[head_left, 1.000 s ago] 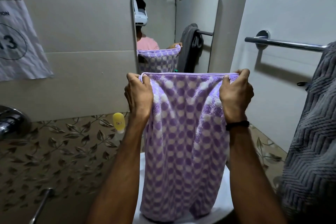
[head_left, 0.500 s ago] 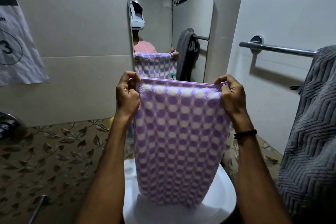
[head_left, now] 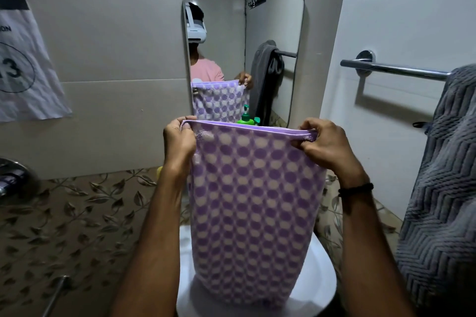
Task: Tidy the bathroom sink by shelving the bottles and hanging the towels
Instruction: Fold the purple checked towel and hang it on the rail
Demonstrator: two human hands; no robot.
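Towel work, seen from the head camera: I am holding the lilac-and-white dotted terry towel up by its bound top hem, and it is hanging in a soft tube over the white glossy sink, its lower end just reaching the basin. My left hand is curling round the left corner; my right hand is pinching the right corner between thumb and fingers. Compared with a second ago, my hands are sitting lower and wider apart, so the hem is pulling into a straighter line and a green plastic pump bottle is now showing above it, against the rounded wall mirror. I am judging that the towel is squared up and ready to go sideways to the rail. The polished chrome towel rail is waiting on the right wall, its near end already carrying a thick grey zigzag-ribbed towel, with bare bar beside it. The bottle is still unshelved.
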